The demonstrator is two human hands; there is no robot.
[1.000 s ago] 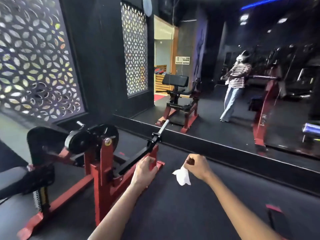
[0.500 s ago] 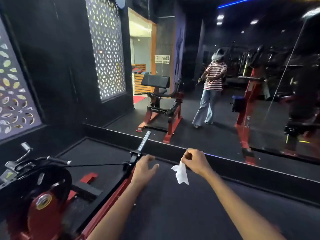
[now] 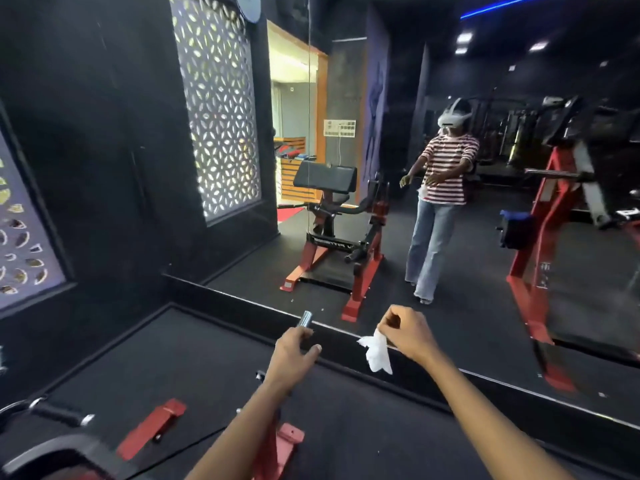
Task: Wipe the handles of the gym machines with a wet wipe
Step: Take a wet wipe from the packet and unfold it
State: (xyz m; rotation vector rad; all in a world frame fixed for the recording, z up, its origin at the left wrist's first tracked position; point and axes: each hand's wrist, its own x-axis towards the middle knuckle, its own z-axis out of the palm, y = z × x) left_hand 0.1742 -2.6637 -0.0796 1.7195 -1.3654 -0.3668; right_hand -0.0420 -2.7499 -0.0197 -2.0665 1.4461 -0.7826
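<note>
A chrome handle bar [image 3: 305,319] of the red gym machine [image 3: 277,445] sticks up toward the mirror. My left hand [image 3: 292,353] curls around this bar just below its shiny tip. To the right, my right hand [image 3: 405,332] pinches a crumpled white wet wipe [image 3: 375,351], which hangs down from the fingers. The wipe is apart from the bar, about a hand's width to its right. Most of the machine's arm is hidden under my left forearm.
A big wall mirror [image 3: 450,237] rises just ahead, with its black base ledge [image 3: 346,348] along the floor. It reflects a red preacher-curl machine [image 3: 332,244], a person in a striped shirt and another red machine [image 3: 540,254]. Black floor mats [image 3: 173,358] spread left, patterned panels on the left wall.
The view has swung right and closer to the mirror. My left hand has slid up the bar and closed around it near the tip. My right hand still holds the wipe.
</note>
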